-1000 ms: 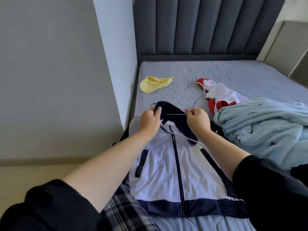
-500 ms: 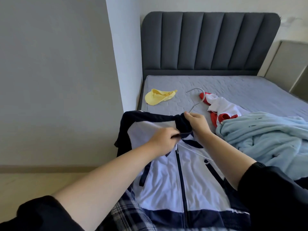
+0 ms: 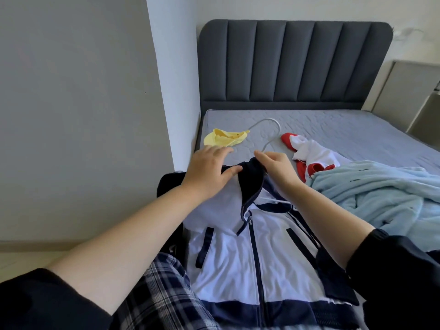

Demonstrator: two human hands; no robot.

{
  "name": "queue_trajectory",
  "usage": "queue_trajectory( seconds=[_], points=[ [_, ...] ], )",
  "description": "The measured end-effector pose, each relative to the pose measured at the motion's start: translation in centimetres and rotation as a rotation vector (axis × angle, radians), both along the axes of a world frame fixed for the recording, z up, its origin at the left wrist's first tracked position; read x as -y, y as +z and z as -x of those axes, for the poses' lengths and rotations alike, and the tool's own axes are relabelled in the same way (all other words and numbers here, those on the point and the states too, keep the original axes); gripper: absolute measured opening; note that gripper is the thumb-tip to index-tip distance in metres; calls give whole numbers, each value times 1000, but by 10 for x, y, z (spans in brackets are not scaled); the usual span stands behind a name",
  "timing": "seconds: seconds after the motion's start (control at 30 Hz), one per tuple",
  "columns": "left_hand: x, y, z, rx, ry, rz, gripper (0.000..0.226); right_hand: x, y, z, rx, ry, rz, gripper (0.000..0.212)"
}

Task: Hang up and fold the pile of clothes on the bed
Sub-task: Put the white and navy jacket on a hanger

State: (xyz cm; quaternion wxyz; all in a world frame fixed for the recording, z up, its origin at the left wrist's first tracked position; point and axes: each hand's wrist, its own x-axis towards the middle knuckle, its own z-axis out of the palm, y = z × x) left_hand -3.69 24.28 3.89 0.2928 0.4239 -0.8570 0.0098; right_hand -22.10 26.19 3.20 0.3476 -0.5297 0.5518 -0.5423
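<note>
jacket on bed, hanger behind, blanket right

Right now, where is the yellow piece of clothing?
In the head view, the yellow garment lies on the mattress near its far left edge, just beyond the left hand and left of the hanger hook.

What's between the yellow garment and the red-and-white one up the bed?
In the head view, only the hook of the hanger shows between the yellow garment and the red-and-white garment, over bare mattress.
</note>
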Motion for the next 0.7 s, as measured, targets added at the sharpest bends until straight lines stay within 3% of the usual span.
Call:
queue_trajectory(
  seconds=[0.13,0.23,0.3,0.4,0.5,0.57,0.63,0.7],
  points=[
    [10,-1,15,9,-26,-416,29,-6,17,-11,-300,18,66,50],
    [14,-4,11,-115,-12,-393,30,-3,15,-7,-377,-102,172,33],
    [20,-7,6,-202,35,-358,33,-2,2,5,-382,-305,243,19],
    [25,-10,0,-289,133,-328,36,-8,-33,25,-443,-596,331,19],
    [26,-11,0,-426,161,-328,35,-6,-73,35,-430,-583,22,33],
    [25,-10,1,-492,131,-347,31,2,-90,34,-419,-493,-225,54],
    [24,-11,1,-506,84,-368,28,11,-95,32,-407,-464,-287,79],
    [23,-11,-3,-510,46,-378,29,22,-93,39,-426,-476,-304,74]
  ],
)
